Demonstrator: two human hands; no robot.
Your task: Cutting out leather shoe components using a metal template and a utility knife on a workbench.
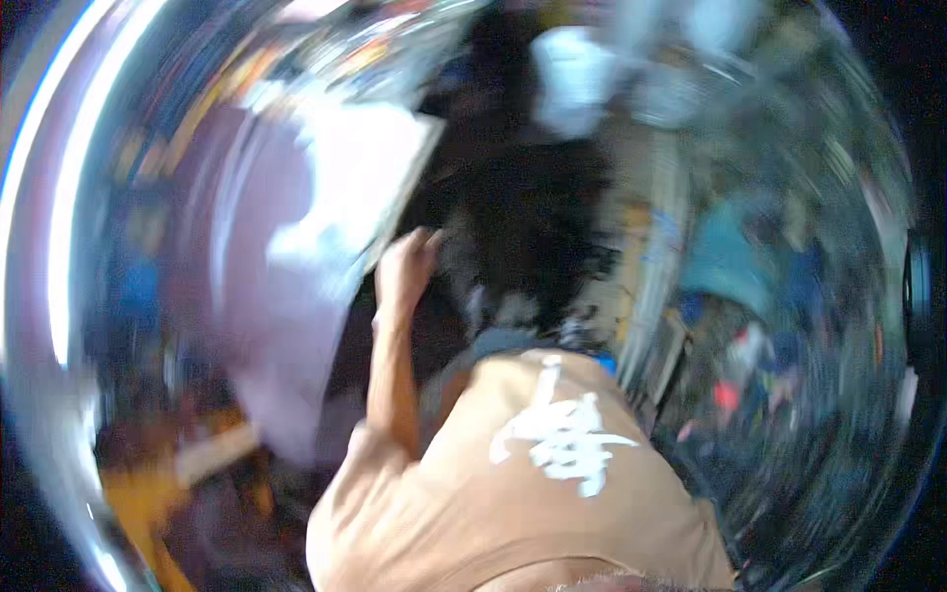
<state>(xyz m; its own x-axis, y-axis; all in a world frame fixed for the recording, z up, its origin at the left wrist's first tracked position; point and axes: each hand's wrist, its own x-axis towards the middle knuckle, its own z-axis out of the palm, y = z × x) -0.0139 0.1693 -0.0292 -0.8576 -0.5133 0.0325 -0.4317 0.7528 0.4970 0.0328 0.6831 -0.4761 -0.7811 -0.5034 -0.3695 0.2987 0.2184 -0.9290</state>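
Note:
My left hand (405,268) hangs beside the edge of a table with a pale mauve top (266,345). Motion blur smears its fingers; they look curled, but whether they hold anything does not show. Under the hand lies a dark patch of floor. On the table, close to the hand, spreads a bright white sheet-like thing (360,163), overexposed in places. I cannot make out whether the hand touches the table edge. My right hand and forearm are out of sight. My tan shirt (444,513) with a white print fills the lower middle.
At the table's far end sits a blurred jumble of colourful things (365,54). A whitish bag-like shape (572,79) stands beyond the dark floor. To the right are a teal shape (730,257) and a small red thing (726,397). A yellowish-orange structure (148,513) is at lower left.

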